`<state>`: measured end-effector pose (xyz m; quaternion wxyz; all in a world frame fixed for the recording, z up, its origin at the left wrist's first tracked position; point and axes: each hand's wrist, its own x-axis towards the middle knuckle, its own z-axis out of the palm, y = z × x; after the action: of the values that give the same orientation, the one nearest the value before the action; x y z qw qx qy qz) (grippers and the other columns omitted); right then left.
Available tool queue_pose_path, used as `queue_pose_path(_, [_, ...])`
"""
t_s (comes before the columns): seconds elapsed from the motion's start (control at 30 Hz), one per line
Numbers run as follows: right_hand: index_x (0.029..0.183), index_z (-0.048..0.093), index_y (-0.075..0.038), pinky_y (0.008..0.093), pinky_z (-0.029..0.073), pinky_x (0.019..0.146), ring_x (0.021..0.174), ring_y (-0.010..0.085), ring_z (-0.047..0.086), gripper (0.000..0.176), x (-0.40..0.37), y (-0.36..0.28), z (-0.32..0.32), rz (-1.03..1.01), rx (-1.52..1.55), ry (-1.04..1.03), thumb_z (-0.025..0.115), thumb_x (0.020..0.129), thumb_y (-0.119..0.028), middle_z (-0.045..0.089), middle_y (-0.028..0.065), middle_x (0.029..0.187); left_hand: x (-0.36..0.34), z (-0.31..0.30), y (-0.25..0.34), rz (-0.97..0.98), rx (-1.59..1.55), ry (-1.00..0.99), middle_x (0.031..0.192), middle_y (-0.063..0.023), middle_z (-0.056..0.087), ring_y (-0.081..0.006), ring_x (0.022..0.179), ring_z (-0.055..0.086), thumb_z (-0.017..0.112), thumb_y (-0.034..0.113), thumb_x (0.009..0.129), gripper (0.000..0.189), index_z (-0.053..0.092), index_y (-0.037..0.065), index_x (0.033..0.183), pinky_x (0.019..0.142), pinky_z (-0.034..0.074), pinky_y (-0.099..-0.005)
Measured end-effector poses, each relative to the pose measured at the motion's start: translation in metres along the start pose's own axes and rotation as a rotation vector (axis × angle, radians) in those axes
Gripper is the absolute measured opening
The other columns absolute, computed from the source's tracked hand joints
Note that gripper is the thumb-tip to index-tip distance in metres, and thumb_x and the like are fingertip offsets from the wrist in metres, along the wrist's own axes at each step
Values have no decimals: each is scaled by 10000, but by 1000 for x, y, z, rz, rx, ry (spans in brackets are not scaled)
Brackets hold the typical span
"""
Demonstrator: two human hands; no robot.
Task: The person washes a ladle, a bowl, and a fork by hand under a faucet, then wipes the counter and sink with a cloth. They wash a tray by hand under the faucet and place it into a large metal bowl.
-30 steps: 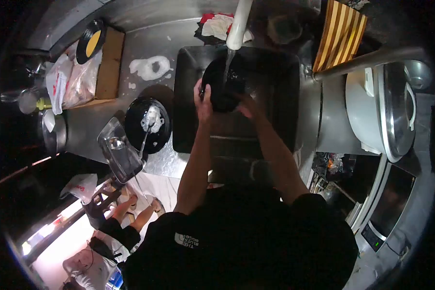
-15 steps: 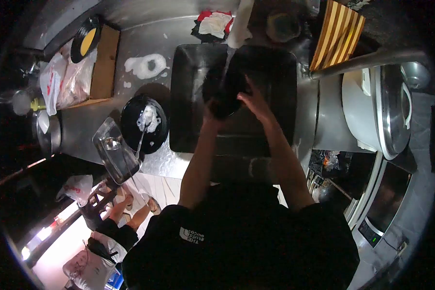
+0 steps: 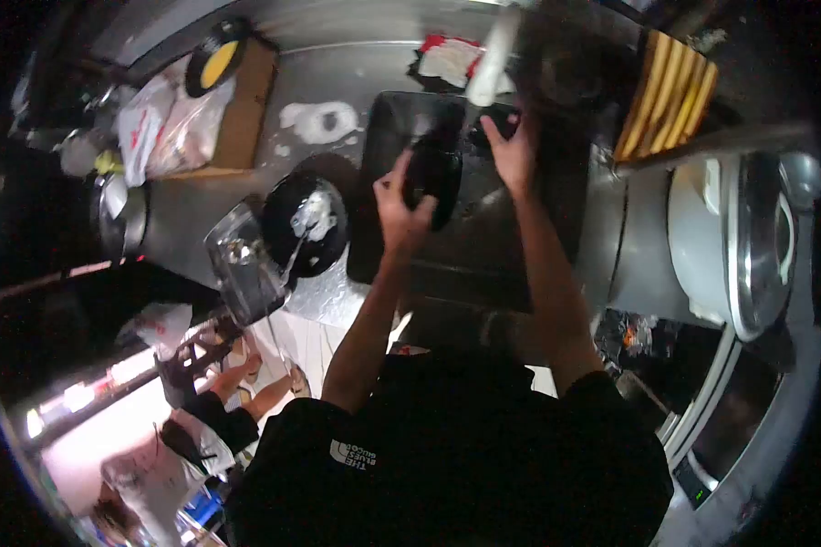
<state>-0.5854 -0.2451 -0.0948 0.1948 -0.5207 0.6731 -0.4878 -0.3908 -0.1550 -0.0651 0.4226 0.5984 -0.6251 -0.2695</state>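
Observation:
A black bowl (image 3: 445,182) is tilted inside the dark sink (image 3: 483,273), with my left hand (image 3: 406,205) gripping its near left side. Its outline blends into the sink. My right hand (image 3: 515,155) is just below the pale faucet (image 3: 494,64), fingers and thumb closed about a small dark thing (image 3: 491,134) whose kind I cannot make out. Left of the sink stands a round black dish (image 3: 283,205) with white suds and a spoon (image 3: 299,251) in it.
A clear rectangular container (image 3: 246,283) sits by the counter's left edge. Beyond are a cardboard box (image 3: 251,118) with plastic bags, and spilled foam (image 3: 319,123). Cloths (image 3: 452,62) lie behind the sink. At right are a striped board (image 3: 670,96) and a white lidded pot (image 3: 698,237). Another person (image 3: 214,438) is lower left.
My hands have moved apart: the left holds the bowl lower left, while the right has risen towards the faucet. The water stream no longer shows. The whole view has shifted.

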Motion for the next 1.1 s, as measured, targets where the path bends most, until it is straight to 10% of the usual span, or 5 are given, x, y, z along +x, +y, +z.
queue_pose_path(0.3, [1242,412,16,346,488,840,944,259,586,593,80,47,54,678,1017,-172,481,897,-461,526,143,1155,-52,-60,14,449,459,-494,1242,-200,389,-396,1120,403,742,111,603,733,505,395,1235,924,380,-459])
queue_pose_path(0.47, [1281,337,21,377,503,825,936,306,596,660,40,27,24,643,935,-294,473,888,-492,515,195,1165,-86,-103,41,227,163,-249,1240,-191,392,-362,1164,376,737,58,513,810,503,245,1265,996,325,-434])
queue_pose_path(0.7, [913,587,-41,238,437,564,625,92,526,65,-113,-70,77,-152,359,-305,552,872,-77,562,22,779,-108,-169,32,-567,-813,635,1211,-96,506,-234,1133,464,562,253,794,500,471,47,1241,1018,303,-349])
queue_pose_path(0.93, [1122,549,-119,446,481,616,690,363,610,331,-167,-176,139,-457,-95,-1189,569,792,-133,623,183,769,-129,-292,-74,-525,-828,904,1247,-86,516,-221,1116,496,530,345,877,473,494,28,1225,992,339,-359])
queue_pose_path(1.1, [824,648,-79,462,487,713,830,350,607,147,-191,-153,171,-690,-138,-1044,557,805,-193,609,177,881,-158,-314,-129,-610,-831,847,1268,-97,502,-224,1140,482,507,374,888,513,464,22,1258,998,332,-357])
